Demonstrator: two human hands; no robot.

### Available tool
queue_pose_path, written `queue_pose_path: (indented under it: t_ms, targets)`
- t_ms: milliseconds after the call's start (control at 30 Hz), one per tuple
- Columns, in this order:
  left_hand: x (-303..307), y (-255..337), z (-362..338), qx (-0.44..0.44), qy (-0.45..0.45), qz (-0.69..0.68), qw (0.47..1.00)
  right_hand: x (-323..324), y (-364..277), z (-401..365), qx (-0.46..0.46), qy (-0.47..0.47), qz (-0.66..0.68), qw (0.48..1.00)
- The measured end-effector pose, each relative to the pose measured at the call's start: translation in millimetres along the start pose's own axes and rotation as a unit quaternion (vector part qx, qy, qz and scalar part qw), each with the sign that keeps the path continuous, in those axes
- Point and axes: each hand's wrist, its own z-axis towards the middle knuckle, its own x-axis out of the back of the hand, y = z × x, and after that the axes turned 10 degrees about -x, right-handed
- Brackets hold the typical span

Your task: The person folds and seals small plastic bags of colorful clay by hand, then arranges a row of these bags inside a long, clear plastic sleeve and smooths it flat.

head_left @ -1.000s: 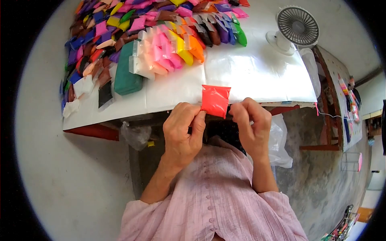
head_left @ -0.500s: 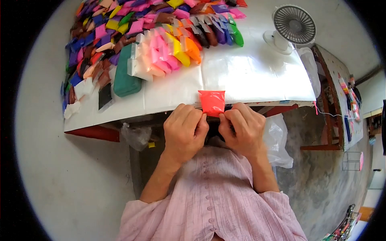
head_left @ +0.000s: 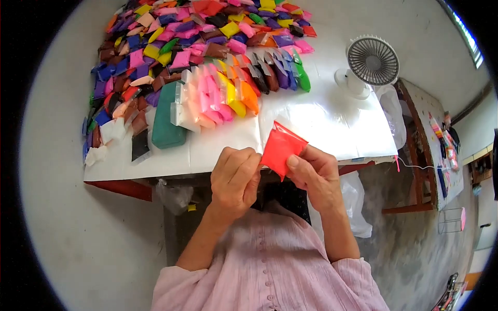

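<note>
A small clear packet of red clay-like material (head_left: pixel 282 150) is held up in front of the table edge, tilted, with its clear flap at the top. My right hand (head_left: pixel 319 176) grips its right side, thumb on the near face and fingers behind. Curled at its lower left edge, my left hand (head_left: pixel 233 179) has its fingertips pinched against the packet; the exact contact is partly hidden. Beyond my hands, a row of filled packets in several colours leans in line, among them a yellow packet (head_left: pixel 232 96) and an orange packet (head_left: pixel 248 98).
A green block (head_left: pixel 168 119) stands at the left end of the row. Many coloured packets (head_left: pixel 179 59) are heaped behind it on the white-covered table (head_left: pixel 311 124). A white fan (head_left: pixel 372 62) stands at the right. Plastic bags (head_left: pixel 355 202) hang below the table edge.
The red packet has turned from upright to tilted. My right hand has shifted from its bottom edge to its right side. My left hand stays at the lower left. The view has tilted up slightly.
</note>
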Motion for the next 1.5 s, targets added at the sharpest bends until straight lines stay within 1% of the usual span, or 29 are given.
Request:
queue_pose_path:
  t_ms: [33, 67, 133, 167, 200, 233, 267, 300, 367, 400, 533, 567, 667, 700, 800, 900, 1000, 1100, 1200, 1300, 1400, 1467, 1500]
  targets:
    - [-1.9, -3.0, 1.5, 0.0, -0.001, -0.003, 1.0, -1.7, -1.1, 1.8, 0.005, 0.002, 0.006, 1.0]
    - [-3.1, -6.0, 3.1, -0.001, -0.002, -0.006, 1.0, -3.6, -3.2, 3.8, 0.026, 0.021, -0.016, 0.999]
    - [-2.5, -10.3, 8.1, 0.048, -0.019, -0.01, 0.999, -7.6, -8.1, 8.9, 0.069, 0.059, -0.059, 0.994]
    - [-2.7, -11.9, 12.8, 0.078, -0.021, -0.008, 0.997, -8.3, -9.4, 12.5, 0.075, 0.112, -0.121, 0.984]
    - [-3.8, -14.3, 16.4, 0.107, -0.024, -0.006, 0.994, -9.4, -10.8, 17.9, 0.123, 0.158, -0.201, 0.959]
    - [-7.0, -18.0, 15.8, 0.118, -0.014, 0.025, 0.993, -10.9, -11.9, 24.9, 0.169, 0.202, -0.278, 0.924]
    - [-10.2, -22.7, 10.7, 0.126, -0.029, 0.03, 0.991, -12.2, -12.8, 32.8, 0.213, 0.245, -0.352, 0.878]
    - [-14.0, -28.3, 4.1, 0.135, -0.044, 0.035, 0.989, -12.1, -12.3, 43.9, 0.275, 0.264, -0.419, 0.824]
    - [-17.2, -32.4, 0.3, 0.155, -0.087, 0.069, 0.982, -10.6, -6.5, 65.2, 0.301, 0.289, -0.488, 0.766]
    - [-18.0, -32.5, 0.6, 0.155, -0.082, 0.072, 0.982, -10.6, -3.5, 75.1, 0.314, 0.3, -0.521, 0.735]
    - [-16.5, -32.2, 0.4, 0.168, -0.063, 0.068, 0.981, -18.5, 7.4, 101.2, 0.295, 0.294, -0.589, 0.693]
    - [-16.2, -32.5, 0.3, 0.174, -0.058, 0.063, 0.981, -22.3, 9.9, 106.5, 0.283, 0.303, -0.582, 0.699]
    - [-16.5, -32.6, 0.2, 0.164, -0.061, 0.074, 0.982, -25.5, 19.5, 119.0, 0.245, 0.294, -0.629, 0.677]
    - [-16.4, -32.7, 0.6, 0.163, -0.063, 0.075, 0.982, -27.7, 17.4, 117.5, 0.221, 0.276, -0.629, 0.693]
    - [-15.8, -33.4, 0.0, 0.159, -0.066, 0.078, 0.982, -25.2, 15.8, 114.0, 0.22, 0.244, -0.594, 0.734]
    - [-16.5, -34.4, -1.4, 0.153, -0.068, 0.082, 0.982, -24.1, 15.8, 110.5, 0.214, 0.229, -0.593, 0.742]
    - [-17.0, -33.8, -2.5, 0.151, -0.073, 0.085, 0.982, -26.1, 16.2, 115.7, 0.198, 0.223, -0.609, 0.735]
    - [-16.1, -33.3, -2.5, 0.156, -0.073, 0.083, 0.982, -25.3, 19.2, 120.4, 0.227, 0.237, -0.595, 0.734]
    - [-14.6, -31.6, -1.0, 0.161, -0.073, 0.078, 0.981, -25.1, 18.1, 117.0, 0.235, 0.23, -0.59, 0.737]
    - [-12.8, -31.4, -1.3, 0.16, -0.078, 0.076, 0.981, -24.1, 17.9, 111.0, 0.24, 0.244, -0.59, 0.731]
    - [-5.5, -33.9, -2.5, 0.146, -0.06, 0.006, 0.987, -23.8, 20.7, 102.1, 0.258, 0.24, -0.56, 0.75]
    - [5.3, -32.0, -2.6, 0.158, -0.044, -0.03, 0.986, -24.8, 18.5, 91.7, 0.235, 0.217, -0.546, 0.775]
    - [12.9, -28.4, -0.6, 0.165, -0.039, -0.038, 0.985, -23.7, 21.3, 89.1, 0.248, 0.215, -0.534, 0.779]
